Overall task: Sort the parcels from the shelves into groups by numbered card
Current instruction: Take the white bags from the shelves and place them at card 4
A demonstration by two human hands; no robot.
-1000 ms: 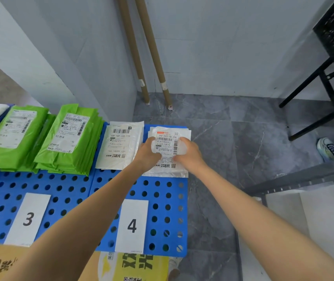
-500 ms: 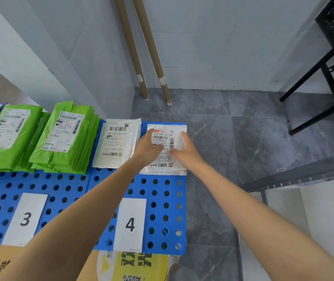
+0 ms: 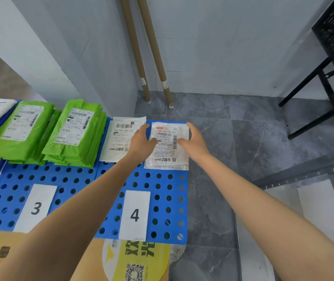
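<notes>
The white parcel (image 3: 167, 147) lies at the far right of the blue board (image 3: 162, 199), behind card 4 (image 3: 134, 214) and beside a second parcel (image 3: 119, 138). Green parcels (image 3: 74, 134) are stacked behind card 3 (image 3: 36, 207), so the sorting looks well along. The shelves are out of view. With both arms stretched forward, the left hand (image 3: 141, 140) and right hand (image 3: 192, 139) pinch the white parcel's sides, thumbs on its label.

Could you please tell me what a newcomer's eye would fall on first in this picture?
The hands stand out first: the left hand and the right hand hold a white parcel by its side edges at the far right end of the blue perforated board, beyond the card marked 4. Next come the bright green parcels stacked further left, beyond the card marked 3.
</notes>
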